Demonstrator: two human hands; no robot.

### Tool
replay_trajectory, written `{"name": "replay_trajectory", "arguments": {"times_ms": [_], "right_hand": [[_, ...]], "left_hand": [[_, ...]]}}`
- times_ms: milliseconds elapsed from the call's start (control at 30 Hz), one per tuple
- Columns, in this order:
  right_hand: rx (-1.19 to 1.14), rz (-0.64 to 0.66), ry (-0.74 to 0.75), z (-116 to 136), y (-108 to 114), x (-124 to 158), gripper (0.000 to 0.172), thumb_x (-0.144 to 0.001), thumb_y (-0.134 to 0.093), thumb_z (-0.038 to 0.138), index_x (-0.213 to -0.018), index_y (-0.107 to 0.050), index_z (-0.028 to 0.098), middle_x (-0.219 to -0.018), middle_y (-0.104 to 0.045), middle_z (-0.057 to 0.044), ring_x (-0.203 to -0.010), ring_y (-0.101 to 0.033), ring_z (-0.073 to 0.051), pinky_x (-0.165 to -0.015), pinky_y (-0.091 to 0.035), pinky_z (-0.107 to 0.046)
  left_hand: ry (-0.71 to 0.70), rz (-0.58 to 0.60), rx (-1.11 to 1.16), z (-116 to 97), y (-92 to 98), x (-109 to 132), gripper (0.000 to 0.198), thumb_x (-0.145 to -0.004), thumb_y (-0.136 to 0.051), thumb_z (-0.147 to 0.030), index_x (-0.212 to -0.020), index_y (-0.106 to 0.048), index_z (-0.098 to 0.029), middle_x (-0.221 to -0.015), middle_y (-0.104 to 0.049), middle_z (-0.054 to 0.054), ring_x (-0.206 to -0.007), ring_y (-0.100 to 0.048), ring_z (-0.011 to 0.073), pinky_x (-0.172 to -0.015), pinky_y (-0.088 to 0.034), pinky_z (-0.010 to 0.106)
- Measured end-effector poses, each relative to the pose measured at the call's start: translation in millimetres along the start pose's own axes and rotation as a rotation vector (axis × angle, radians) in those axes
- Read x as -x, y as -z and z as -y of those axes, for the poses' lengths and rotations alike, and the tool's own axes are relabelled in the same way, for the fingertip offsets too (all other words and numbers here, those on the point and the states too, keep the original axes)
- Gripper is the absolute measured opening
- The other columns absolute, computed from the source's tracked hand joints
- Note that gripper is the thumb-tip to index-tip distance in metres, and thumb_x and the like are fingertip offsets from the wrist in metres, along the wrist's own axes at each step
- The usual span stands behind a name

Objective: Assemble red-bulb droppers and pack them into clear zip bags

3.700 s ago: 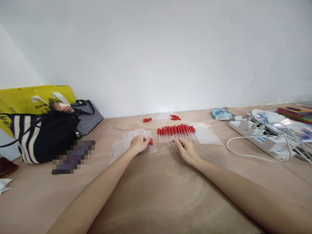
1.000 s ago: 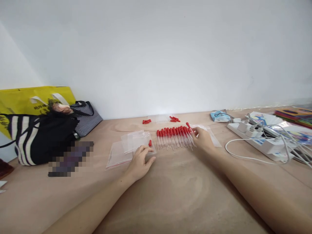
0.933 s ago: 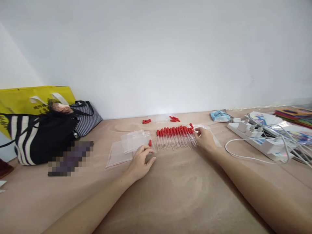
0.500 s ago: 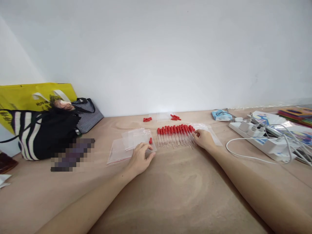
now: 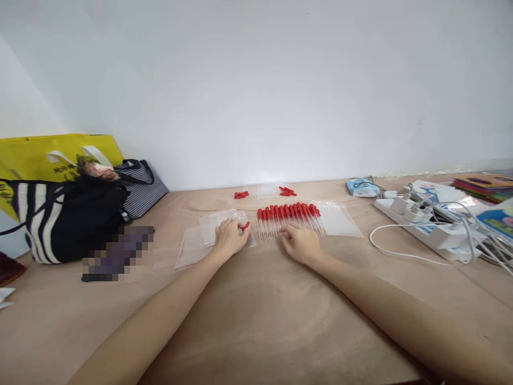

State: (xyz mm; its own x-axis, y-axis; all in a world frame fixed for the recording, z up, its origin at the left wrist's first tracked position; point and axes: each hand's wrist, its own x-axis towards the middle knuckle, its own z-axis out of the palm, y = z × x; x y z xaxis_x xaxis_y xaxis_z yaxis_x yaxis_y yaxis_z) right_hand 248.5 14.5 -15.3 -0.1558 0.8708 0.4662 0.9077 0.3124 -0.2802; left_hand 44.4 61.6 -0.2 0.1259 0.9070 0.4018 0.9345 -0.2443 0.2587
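Our left hand [image 5: 230, 239] pinched a red cap [image 5: 245, 226] on the clear bags [image 5: 192, 247]; our right hand [image 5: 301, 244], half-curled, empty, touched the dropper row [image 5: 288, 213].

Rear wall [image 5: 256, 80]: plain white, unmarked, evenly and softly lit, with a second white plane meeting it at the far left. Bench [image 5: 256, 321]: light brown wood-grain board, its far edge set against the wall. Far left corner: yellow bag [image 5: 36, 155] leaning on the wall, black-and-white striped bag [image 5: 40, 224] in front, pinstriped bag [image 5: 144, 190] beside. Right side: white power strip [image 5: 436, 235] with plugs and loose white cables; blue face mask [image 5: 363, 188] near the far edge; coloured printed sheets [image 5: 487, 184] at the far right corner.
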Motion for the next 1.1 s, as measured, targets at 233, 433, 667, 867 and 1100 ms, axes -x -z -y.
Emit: {"name": "replay_trajectory", "arguments": {"times_ms": [233, 433, 667, 867, 1100], "right_hand": [[0.073, 0.09, -0.017, 56, -18, -25, 0.027, -0.083, -0.037, 0.033, -0.087, -0.061, 0.02, -0.09, -0.062, -0.007, -0.073, -0.059, -0.018, -0.056, -0.039, -0.026], [0.123, 0.176, -0.137, 70, -26, -48, 0.026, -0.081, -0.039, 0.026, -0.086, -0.062, 0.014, -0.09, -0.062, -0.013, -0.075, -0.061, -0.02, -0.059, -0.042, -0.028], [0.128, 0.23, -0.236, 80, -24, -51, 0.026, -0.078, -0.044, 0.028, -0.094, -0.057, 0.011, -0.092, -0.063, -0.016, -0.079, -0.062, -0.021, -0.063, -0.043, -0.028], [0.157, 0.234, -0.278, 75, -26, -51, 0.026, -0.08, -0.043, 0.029, -0.094, -0.055, 0.011, -0.089, -0.064, -0.016, -0.078, -0.062, -0.021, -0.063, -0.043, -0.028], [0.144, 0.199, -0.264, 75, -29, -51, 0.027, -0.08, -0.043, 0.028, -0.096, -0.055, 0.01, -0.089, -0.064, -0.016, -0.077, -0.062, -0.022, -0.063, -0.044, -0.03]], "left_hand": [[-0.232, -0.001, 0.152, 16, 23.0, 38, 0.002, -0.077, -0.047, -0.021, -0.078, -0.048, -0.019, -0.083, -0.058, 0.004, -0.084, -0.054, 0.0203, -0.076, -0.041, 0.031], [-0.284, 0.197, 0.193, 32, 31.0, 51, 0.007, -0.082, -0.04, -0.021, -0.085, -0.045, -0.019, -0.088, -0.059, 0.006, -0.083, -0.055, 0.0205, -0.072, -0.041, 0.032], [-0.286, 0.24, 0.139, 34, 36.6, 45, 0.005, -0.081, -0.039, -0.02, -0.078, -0.043, -0.019, -0.075, -0.056, 0.002, -0.067, -0.052, 0.0169, -0.062, -0.039, 0.027], [-0.278, 0.224, 0.143, 32, 35.9, 47, 0.004, -0.08, -0.04, -0.02, -0.077, -0.042, -0.019, -0.075, -0.056, 0.002, -0.068, -0.052, 0.017, -0.064, -0.038, 0.027], [-0.276, 0.219, 0.139, 31, 35.7, 48, 0.004, -0.079, -0.04, -0.019, -0.077, -0.043, -0.018, -0.074, -0.056, 0.002, -0.066, -0.052, 0.0164, -0.062, -0.037, 0.027]]}}
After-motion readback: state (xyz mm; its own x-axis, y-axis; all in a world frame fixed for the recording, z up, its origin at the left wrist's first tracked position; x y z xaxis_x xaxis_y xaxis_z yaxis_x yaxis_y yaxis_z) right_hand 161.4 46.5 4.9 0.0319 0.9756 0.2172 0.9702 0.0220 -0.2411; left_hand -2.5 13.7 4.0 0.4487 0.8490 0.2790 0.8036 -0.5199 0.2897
